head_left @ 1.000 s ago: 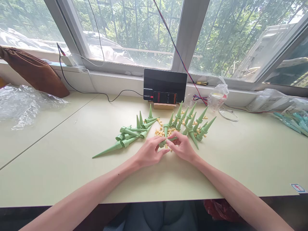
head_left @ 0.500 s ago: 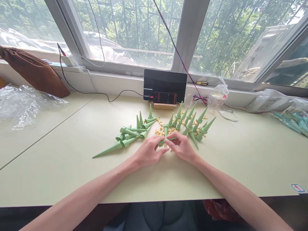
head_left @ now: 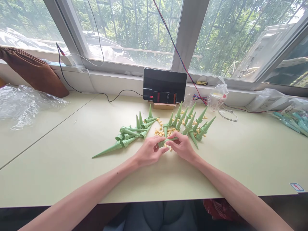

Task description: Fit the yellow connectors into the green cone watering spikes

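Between my two hands lies a green plastic plant watering spike [head_left: 162, 143], held sideways above the table. My left hand [head_left: 149, 150] is closed around its wide capped end. The fingers of my right hand [head_left: 182, 146] pinch the spike farther along, near a small yellow valve piece [head_left: 166, 145]; the fingertips hide part of the contact. Just beyond my hands is a heap of small yellow valves [head_left: 158, 132]. Plain green spikes [head_left: 130, 133] lie in a pile on the left, a few upright. On the right stand several spikes with yellow valves fitted [head_left: 191, 123].
A phone [head_left: 165, 97] leans on a black tablet [head_left: 166, 81] at the window side. Clear plastic wrap [head_left: 26, 102] and a brown bag [head_left: 36, 70] are at the left. Bagged teal items [head_left: 293, 117] lie at the far right. Cables run along the back.
My hands stay in nearly the same place, with small finger movements on the spike. The yellow valve piece by my right fingertips has shifted slightly. The piles look the same.
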Available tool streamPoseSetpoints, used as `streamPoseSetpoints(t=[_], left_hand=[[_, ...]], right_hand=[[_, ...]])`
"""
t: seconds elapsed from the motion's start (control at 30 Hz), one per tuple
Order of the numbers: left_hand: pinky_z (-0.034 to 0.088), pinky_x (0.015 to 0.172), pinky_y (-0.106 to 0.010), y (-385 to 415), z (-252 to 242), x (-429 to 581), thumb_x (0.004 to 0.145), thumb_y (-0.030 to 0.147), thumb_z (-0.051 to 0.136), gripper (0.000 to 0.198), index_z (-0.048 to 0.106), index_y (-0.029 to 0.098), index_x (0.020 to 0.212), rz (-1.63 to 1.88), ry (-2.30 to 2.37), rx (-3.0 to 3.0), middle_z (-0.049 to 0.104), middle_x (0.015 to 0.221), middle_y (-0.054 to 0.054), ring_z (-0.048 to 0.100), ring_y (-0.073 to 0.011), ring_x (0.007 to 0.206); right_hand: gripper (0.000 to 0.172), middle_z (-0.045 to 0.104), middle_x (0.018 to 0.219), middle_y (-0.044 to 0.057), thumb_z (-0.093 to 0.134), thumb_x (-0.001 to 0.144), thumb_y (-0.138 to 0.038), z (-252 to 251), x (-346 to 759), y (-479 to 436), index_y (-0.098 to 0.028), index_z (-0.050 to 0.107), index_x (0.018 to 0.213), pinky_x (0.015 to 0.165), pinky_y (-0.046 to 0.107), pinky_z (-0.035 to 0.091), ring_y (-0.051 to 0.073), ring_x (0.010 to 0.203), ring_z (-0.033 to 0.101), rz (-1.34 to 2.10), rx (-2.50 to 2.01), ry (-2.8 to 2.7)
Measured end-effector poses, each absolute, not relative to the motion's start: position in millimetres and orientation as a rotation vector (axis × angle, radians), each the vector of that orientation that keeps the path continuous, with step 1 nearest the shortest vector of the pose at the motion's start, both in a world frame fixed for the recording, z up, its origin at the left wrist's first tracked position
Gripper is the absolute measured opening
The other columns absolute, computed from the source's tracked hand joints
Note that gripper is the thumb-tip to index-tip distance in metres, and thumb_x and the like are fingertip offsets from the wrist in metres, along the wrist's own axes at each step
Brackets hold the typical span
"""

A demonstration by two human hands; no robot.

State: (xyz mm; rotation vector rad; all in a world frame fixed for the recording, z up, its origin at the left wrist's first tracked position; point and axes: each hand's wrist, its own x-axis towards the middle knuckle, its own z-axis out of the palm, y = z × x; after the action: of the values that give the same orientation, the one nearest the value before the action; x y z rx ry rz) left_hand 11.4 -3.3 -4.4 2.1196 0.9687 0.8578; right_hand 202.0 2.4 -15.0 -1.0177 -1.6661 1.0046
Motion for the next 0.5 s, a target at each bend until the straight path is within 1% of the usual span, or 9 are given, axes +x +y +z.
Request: streamPoseSetpoints(t=[0.17, 0.37, 0.5], left_hand=[[0.040, 0.049, -0.022, -4.3, -4.4, 13.1, 0.091, 0.041, 0.058, 0.035, 0.068, 0.016, 0.115, 0.857, 0.963, 2.064, 0.067, 0.088, -0.004, 0.047, -0.0094, 0.058], [0.041, 0.051, -0.023, -4.8, -1.3, 13.2, 0.091, 0.035, 0.057, 0.028, 0.068, 0.016, 0.110, 0.863, 0.953, 2.134, 0.067, 0.088, -0.005, 0.050, -0.0111, 0.062], [0.043, 0.055, -0.025, -4.0, -3.6, 12.1, 0.092, 0.034, 0.056, 0.029, 0.066, 0.017, 0.113, 0.863, 0.975, 2.232, 0.064, 0.090, -0.005, 0.048, -0.0115, 0.062]], right_hand=[[0.033, 0.054, 0.054, -0.006, 0.072, 0.080, -0.048, -14.7, 202.0, 2.7, -0.021, 0.054, 0.077, 0.041, 0.023, 0.048, 0.011, 0.045, 0.052, 1.000, -1.032, -1.660], [0.031, 0.054, 0.057, -0.005, 0.069, 0.083, -0.046, -14.5, 201.5, 1.8, -0.020, 0.054, 0.080, 0.041, 0.023, 0.046, 0.011, 0.046, 0.053, 0.991, -1.005, -1.673], [0.028, 0.057, 0.063, -0.003, 0.068, 0.085, -0.045, -14.5, 201.9, 0.8, -0.020, 0.056, 0.083, 0.043, 0.023, 0.046, 0.011, 0.049, 0.054, 0.981, -0.976, -1.692]])
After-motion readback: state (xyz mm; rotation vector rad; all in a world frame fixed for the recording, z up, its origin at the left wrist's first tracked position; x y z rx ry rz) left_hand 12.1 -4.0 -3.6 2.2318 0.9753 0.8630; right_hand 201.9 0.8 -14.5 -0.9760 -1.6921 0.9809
